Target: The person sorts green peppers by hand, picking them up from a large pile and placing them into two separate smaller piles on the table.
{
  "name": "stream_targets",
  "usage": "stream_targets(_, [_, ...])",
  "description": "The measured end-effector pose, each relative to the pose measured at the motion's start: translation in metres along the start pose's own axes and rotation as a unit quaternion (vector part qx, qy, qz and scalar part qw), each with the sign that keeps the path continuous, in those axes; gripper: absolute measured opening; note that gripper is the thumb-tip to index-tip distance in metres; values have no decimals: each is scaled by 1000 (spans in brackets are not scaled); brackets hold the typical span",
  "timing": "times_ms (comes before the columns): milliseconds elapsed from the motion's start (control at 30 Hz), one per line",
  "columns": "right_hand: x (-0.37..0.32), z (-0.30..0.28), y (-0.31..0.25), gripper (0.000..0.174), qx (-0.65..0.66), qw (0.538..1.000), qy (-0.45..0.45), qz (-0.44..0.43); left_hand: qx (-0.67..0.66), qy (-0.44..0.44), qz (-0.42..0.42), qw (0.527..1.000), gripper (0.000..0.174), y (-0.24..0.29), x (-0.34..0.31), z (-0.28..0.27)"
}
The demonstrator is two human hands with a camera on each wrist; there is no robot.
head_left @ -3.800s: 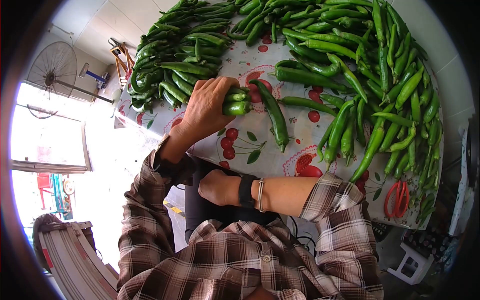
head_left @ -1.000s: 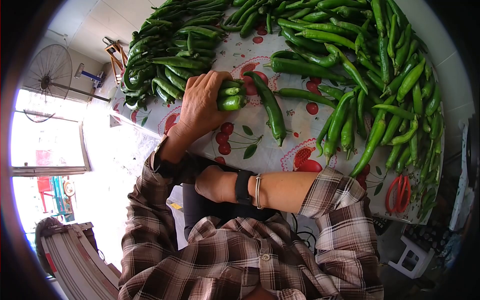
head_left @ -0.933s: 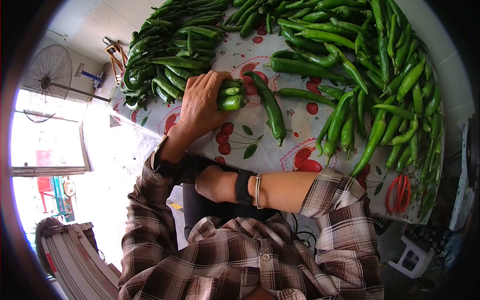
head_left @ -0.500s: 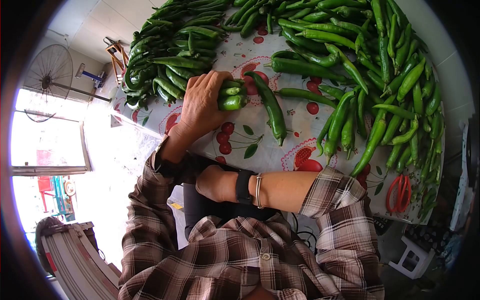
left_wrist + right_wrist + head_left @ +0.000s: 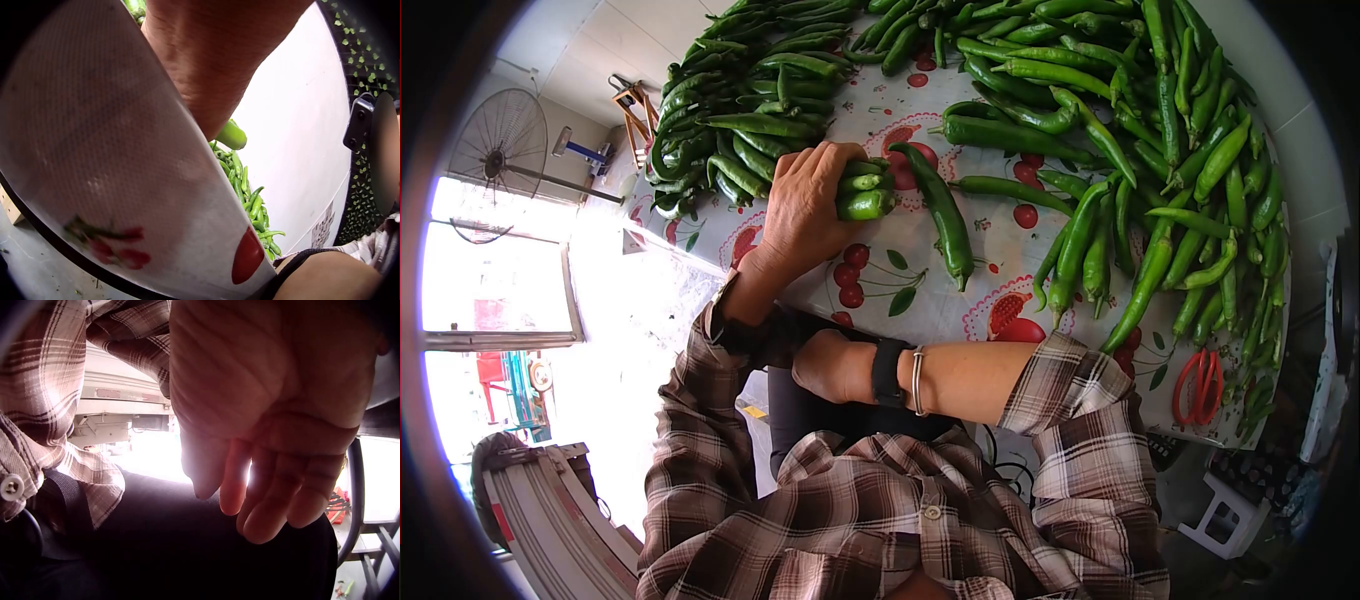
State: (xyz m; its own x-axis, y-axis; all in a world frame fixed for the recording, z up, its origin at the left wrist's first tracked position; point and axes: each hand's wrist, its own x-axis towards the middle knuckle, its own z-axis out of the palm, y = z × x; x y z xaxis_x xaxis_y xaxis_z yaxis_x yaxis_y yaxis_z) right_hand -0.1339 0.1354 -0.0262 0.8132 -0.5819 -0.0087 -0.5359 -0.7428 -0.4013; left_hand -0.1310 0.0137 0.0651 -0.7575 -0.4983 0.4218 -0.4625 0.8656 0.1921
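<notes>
In the head view my left hand grips a small bunch of green peppers at the near left of the table, their stem ends poking out past the thumb side. The left wrist view catches one held pepper beyond the hand, with much of the hand behind the table's cloth edge. My right hand hangs below the table edge over the dark trousers. Its fingers are loosely bent with nothing in them. A single long green pepper lies right of the held bunch.
Peppers lie in rows at the left, and a looser pepper heap covers the right. Under them is a fruit-print tablecloth. Red-handled scissors lie at the near right corner. A white stool stands below, a fan far left.
The head view has shifted slightly since the oldest frame. Both hands keep their places, the left still gripping the peppers.
</notes>
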Motion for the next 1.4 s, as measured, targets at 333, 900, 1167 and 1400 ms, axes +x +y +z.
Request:
stream_targets(333, [2,-6,-2,17,-8,999,-45,7,3,4,-6,1000,49,0,-1,1])
stream_targets(900, [0,-11,-3,21,-7,998,-52,18,-5,16,-11,1000,49,3,-1,1])
stream_targets(1167, [0,-11,-4,22,-5,998,-55,24,5,29,-6,1000,49,3,-2,3])
stream_targets(1400, [-4,-7,-4,15,12,999,4,34,2,41,-13,999,49,5,-3,4])
